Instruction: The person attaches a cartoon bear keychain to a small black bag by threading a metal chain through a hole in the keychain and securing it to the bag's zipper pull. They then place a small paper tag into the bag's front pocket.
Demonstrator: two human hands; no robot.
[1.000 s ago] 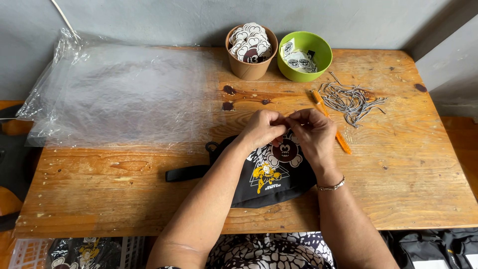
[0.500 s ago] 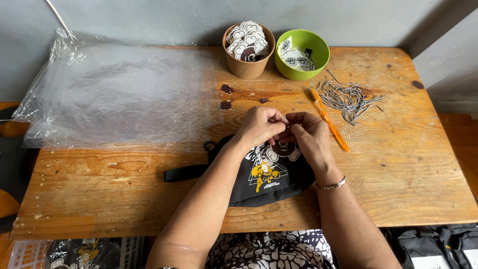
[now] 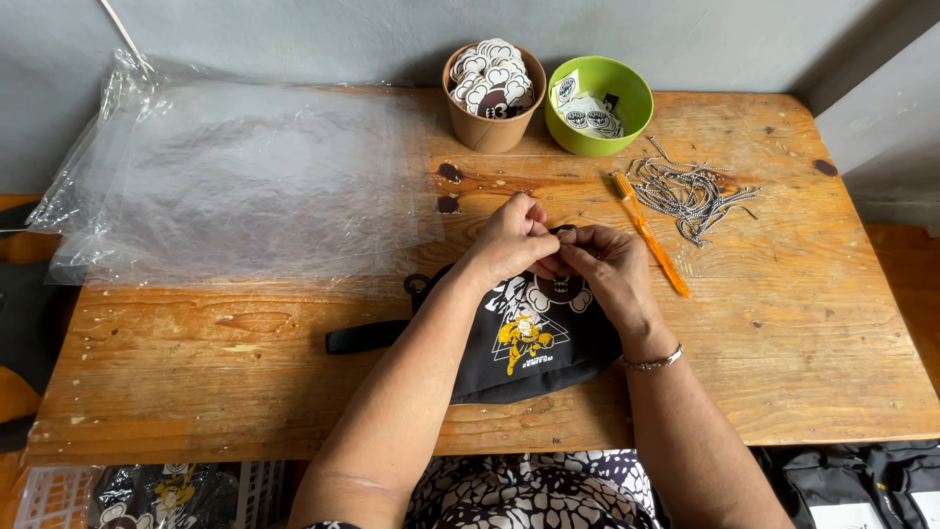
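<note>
Pinching tight — left hand [image 3: 509, 238] and right hand [image 3: 602, 264] grip black pouch [image 3: 529, 338].

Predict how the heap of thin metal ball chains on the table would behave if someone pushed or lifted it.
The ball chains lie loose and tangled, so they would probably drag and spread, not roll. Lifted, they would likely dangle limply and snag together.

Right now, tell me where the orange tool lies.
The orange tool lies on the wooden table, just right of the right hand, beside the pile of ball chains.
</note>
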